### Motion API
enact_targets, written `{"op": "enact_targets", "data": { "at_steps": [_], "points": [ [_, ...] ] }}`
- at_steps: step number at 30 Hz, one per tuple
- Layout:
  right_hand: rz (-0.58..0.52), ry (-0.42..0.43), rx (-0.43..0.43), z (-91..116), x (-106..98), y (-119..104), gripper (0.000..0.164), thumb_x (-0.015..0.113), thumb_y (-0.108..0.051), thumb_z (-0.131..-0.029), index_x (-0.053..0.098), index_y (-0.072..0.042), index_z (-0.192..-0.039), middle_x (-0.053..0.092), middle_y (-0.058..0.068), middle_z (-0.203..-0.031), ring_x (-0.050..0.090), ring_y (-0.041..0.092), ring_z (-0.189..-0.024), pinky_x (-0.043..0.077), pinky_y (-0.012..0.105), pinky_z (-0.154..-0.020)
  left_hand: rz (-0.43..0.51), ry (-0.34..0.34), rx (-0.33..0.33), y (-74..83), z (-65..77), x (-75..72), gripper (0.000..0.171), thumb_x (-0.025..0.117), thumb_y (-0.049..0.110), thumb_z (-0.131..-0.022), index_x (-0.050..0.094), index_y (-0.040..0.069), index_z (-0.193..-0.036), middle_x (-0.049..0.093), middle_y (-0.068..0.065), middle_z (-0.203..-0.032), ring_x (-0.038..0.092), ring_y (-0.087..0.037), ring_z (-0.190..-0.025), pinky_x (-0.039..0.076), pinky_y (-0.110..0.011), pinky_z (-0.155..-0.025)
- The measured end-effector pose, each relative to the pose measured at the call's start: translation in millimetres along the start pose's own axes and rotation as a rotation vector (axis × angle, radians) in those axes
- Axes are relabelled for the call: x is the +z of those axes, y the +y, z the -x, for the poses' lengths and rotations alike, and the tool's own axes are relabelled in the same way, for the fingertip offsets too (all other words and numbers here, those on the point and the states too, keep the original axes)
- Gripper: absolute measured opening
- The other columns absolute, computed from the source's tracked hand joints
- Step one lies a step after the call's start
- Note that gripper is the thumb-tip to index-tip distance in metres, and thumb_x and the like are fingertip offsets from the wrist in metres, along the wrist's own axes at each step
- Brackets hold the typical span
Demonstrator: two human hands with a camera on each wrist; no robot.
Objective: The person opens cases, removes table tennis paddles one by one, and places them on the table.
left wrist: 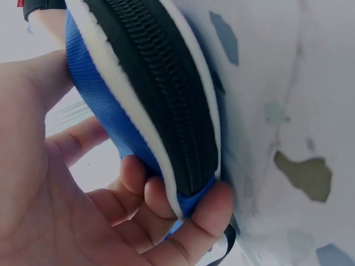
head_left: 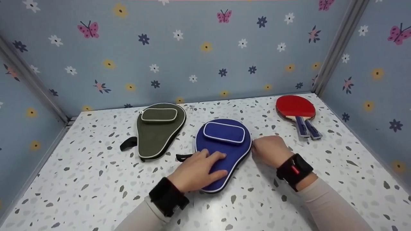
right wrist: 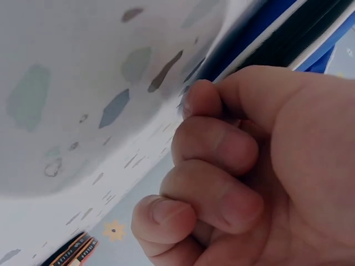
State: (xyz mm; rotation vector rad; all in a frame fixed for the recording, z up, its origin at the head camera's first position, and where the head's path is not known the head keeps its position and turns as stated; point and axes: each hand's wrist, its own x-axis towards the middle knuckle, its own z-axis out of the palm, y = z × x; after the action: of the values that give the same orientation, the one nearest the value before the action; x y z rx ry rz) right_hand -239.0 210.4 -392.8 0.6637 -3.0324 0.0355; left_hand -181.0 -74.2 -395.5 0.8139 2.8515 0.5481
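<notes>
So far left there's a floppy black fabric strap poking out from an olive-green, paddle-shaped fabric case, round up top, tapering down, white piping all round plus a rounded-rectangle pocket. It's lying flat on a white terrazzo-look table with grey and brownish chips. Next over, a short black strap sticks out beside the left hand, which is spread loosely over the narrower lower half of a royal-blue, paddle-shaped fabric case. That one's front and centre on the table, same white piping and pocket. The left wrist view shows the weave of the blue cloth, slightly fuzzy piping, and a chunky black zip along the edge, fingertips right by its end. The right hand is balled up at the blue case's right edge, thumb tip against the index finger; can't tell whether anything's pinched in there. Further right, two overlapping table tennis paddles, smooth red rubber on the top one, bluish-purple handles fanned out a bit. Then a grey metal corner post and a pale-blue flower-print panel.
</notes>
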Motion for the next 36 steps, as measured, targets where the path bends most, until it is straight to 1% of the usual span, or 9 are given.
{"op": "enact_targets", "data": {
  "at_steps": [3,8,13,15,20,24,29,33,36],
  "points": [
    [-0.008,-0.010,-0.010,4.1,0.0,-3.3,0.028,0.068,-0.015,-0.098,0.061,-0.012,-0.071,0.059,0.003,-0.065,0.058,0.027,-0.059,0.054,0.052,-0.061,0.002,-0.003,-0.009,-0.4,0.2,0.5,0.063,0.060,0.065,-0.107,0.056,0.033,-0.162,0.060,-0.006,-0.123,0.058,-0.022,-0.112,0.053,-0.047,-0.101],
    [-0.016,-0.024,-0.025,7.5,-1.1,-8.5,0.026,0.066,-0.015,-0.099,0.063,-0.012,-0.074,0.063,0.003,-0.068,0.061,0.027,-0.062,0.054,0.051,-0.064,0.007,0.003,-0.006,-0.9,0.3,1.0,0.063,0.061,0.064,-0.107,0.056,0.033,-0.161,0.062,-0.007,-0.126,0.060,-0.024,-0.115,0.053,-0.049,-0.102],
    [-0.022,-0.035,-0.054,11.5,-4.5,-13.3,0.028,0.067,-0.011,-0.096,0.058,-0.014,-0.069,0.057,0.001,-0.062,0.053,0.024,-0.058,0.052,0.049,-0.060,0.016,0.015,0.009,-1.0,1.0,1.1,0.061,0.062,0.062,-0.108,0.058,0.030,-0.160,0.063,-0.007,-0.124,0.060,-0.023,-0.112,0.053,-0.048,-0.100],
    [-0.024,-0.031,-0.070,13.4,-6.1,-16.2,0.027,0.068,-0.011,-0.096,0.060,-0.014,-0.071,0.055,0.000,-0.061,0.052,0.023,-0.057,0.051,0.049,-0.059,0.017,0.019,0.013,-0.9,1.1,0.8,0.060,0.062,0.061,-0.108,0.059,0.030,-0.159,0.063,-0.006,-0.123,0.060,-0.022,-0.111,0.053,-0.047,-0.099],
    [-0.020,-0.025,-0.098,16.5,-9.1,-24.7,0.019,0.067,-0.013,-0.100,0.067,-0.011,-0.081,0.060,0.002,-0.064,0.059,0.026,-0.059,0.054,0.052,-0.062,0.021,0.021,0.017,-1.2,0.6,0.9,0.060,0.063,0.060,-0.108,0.059,0.029,-0.159,0.063,-0.006,-0.122,0.060,-0.022,-0.110,0.053,-0.047,-0.098],
    [-0.014,-0.012,-0.125,18.2,-9.0,-29.2,0.021,0.067,-0.013,-0.100,0.066,-0.010,-0.079,0.062,0.004,-0.065,0.062,0.029,-0.060,0.055,0.054,-0.064,0.019,0.023,0.018,-1.3,0.5,0.9,0.061,0.063,0.061,-0.108,0.059,0.029,-0.159,0.064,-0.007,-0.123,0.060,-0.023,-0.111,0.053,-0.048,-0.099],
    [-0.001,-0.007,-0.141,21.1,-10.2,-34.0,0.027,0.069,-0.013,-0.099,0.061,-0.011,-0.073,0.058,0.003,-0.062,0.059,0.029,-0.057,0.054,0.053,-0.061,0.018,0.026,0.022,-0.8,0.8,0.9,0.061,0.063,0.061,-0.108,0.058,0.029,-0.159,0.064,-0.007,-0.125,0.061,-0.023,-0.113,0.052,-0.048,-0.101],
    [0.002,-0.017,-0.165,24.0,-12.0,-39.2,0.026,0.071,-0.012,-0.099,0.062,-0.012,-0.075,0.059,0.002,-0.063,0.059,0.027,-0.058,0.053,0.051,-0.061,0.017,0.026,0.024,-0.2,1.4,0.5,0.061,0.063,0.061,-0.108,0.058,0.029,-0.160,0.064,-0.006,-0.123,0.061,-0.022,-0.111,0.053,-0.048,-0.100],
    [-0.010,-0.024,-0.204,26.2,-12.9,-44.5,0.021,0.071,-0.012,-0.101,0.066,-0.012,-0.081,0.061,0.002,-0.065,0.060,0.026,-0.060,0.053,0.050,-0.060,0.015,0.028,0.028,0.2,1.6,0.3,0.061,0.063,0.060,-0.108,0.058,0.028,-0.160,0.063,-0.005,-0.121,0.061,-0.021,-0.109,0.053,-0.047,-0.098]
  ]
}}
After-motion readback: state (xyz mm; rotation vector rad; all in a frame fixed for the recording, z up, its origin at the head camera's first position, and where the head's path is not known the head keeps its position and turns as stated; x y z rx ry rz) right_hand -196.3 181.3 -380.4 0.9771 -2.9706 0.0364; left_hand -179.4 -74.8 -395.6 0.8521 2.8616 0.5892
